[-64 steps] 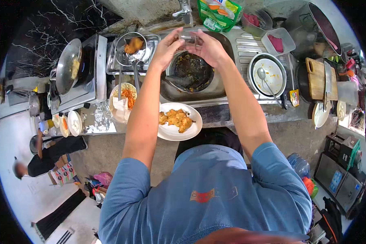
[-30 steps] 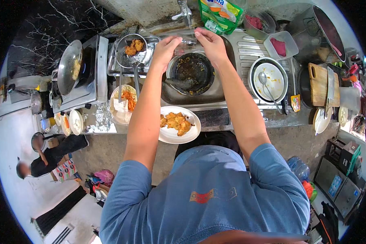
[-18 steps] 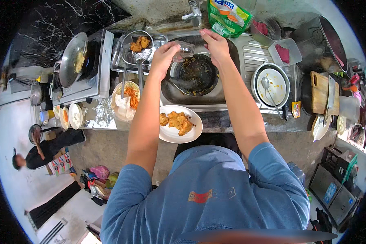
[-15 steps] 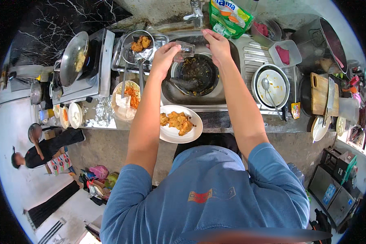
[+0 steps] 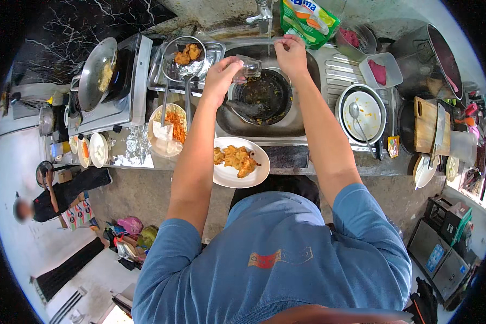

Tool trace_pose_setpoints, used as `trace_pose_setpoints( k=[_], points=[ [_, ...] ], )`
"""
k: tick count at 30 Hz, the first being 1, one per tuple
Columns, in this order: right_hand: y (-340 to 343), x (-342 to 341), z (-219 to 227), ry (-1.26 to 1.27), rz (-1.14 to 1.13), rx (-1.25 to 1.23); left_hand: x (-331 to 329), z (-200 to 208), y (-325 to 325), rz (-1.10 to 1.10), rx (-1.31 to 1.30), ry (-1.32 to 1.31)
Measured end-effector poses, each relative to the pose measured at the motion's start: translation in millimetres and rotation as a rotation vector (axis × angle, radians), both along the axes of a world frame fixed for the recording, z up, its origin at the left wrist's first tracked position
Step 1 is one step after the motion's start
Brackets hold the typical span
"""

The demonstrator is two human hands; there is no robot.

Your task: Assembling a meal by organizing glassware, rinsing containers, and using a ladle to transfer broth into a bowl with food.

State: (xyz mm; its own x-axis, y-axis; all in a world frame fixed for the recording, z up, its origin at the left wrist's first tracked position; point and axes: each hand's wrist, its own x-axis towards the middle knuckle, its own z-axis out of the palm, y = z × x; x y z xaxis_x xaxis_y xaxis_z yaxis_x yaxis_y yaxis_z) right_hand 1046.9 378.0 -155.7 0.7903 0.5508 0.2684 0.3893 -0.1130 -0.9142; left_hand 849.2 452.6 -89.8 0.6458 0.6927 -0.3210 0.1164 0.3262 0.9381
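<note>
My left hand (image 5: 223,74) is closed round a clear drinking glass (image 5: 249,66), tipped sideways over the sink (image 5: 306,125). Just right of the thin stream of water (image 5: 270,31) from the tap (image 5: 260,16), my right hand (image 5: 291,53) is closed, its fingers curled together. Whether anything small is in those fingers is hidden. Below both hands, a dark wok (image 5: 261,97) with water and food scraps lies in the sink. A white plate of fried pieces (image 5: 237,159) stands on the counter edge between my forearms.
Left are a strainer with fried pieces (image 5: 188,55), a bowl of shredded orange food (image 5: 175,125) and a pan (image 5: 100,70) on the stove. At right are stacked bowls with a spoon (image 5: 362,113), a large pot (image 5: 424,59), and a knife (image 5: 438,129) on a cutting board. A green pouch (image 5: 308,24) stands behind.
My right hand has shifted slightly right and down, its fingers now more curled. A stream of water now shows below the tap. The left hand and glass have moved slightly right.
</note>
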Motion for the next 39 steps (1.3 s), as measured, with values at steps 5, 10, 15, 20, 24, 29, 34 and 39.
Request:
trace_pose_setpoints(
  k=[5,10,15,20,24,29,34,39],
  points=[
    [-4.6,-5.3,9.2,-0.057,0.043,-0.069,-6.2,-5.9,1.6,0.014,-0.005,0.001],
    [-5.0,-3.8,5.2,-0.021,0.091,-0.074,-9.4,-3.9,-1.2,0.037,0.001,0.005],
    [2.8,-0.4,-2.4,0.179,0.082,0.023,-9.7,-4.5,-0.9,0.013,-0.024,-0.030],
    [7.0,-10.3,20.6,0.281,0.070,-0.040,-16.6,-4.9,0.2,0.028,-0.009,-0.031],
    [9.4,-7.7,27.9,0.377,0.088,-0.150,-15.4,-2.9,-3.6,0.076,-0.010,-0.030],
    [16.9,1.1,10.8,0.167,-0.064,-0.273,-8.0,0.6,-5.7,0.076,-0.004,-0.018],
    [10.6,1.3,14.3,0.194,0.087,-0.254,-4.5,-1.6,-2.3,0.127,-0.017,-0.039],
    [-8.9,18.0,4.2,0.356,0.195,-0.126,32.6,4.4,-0.7,0.042,-0.100,-0.059]
  ],
)
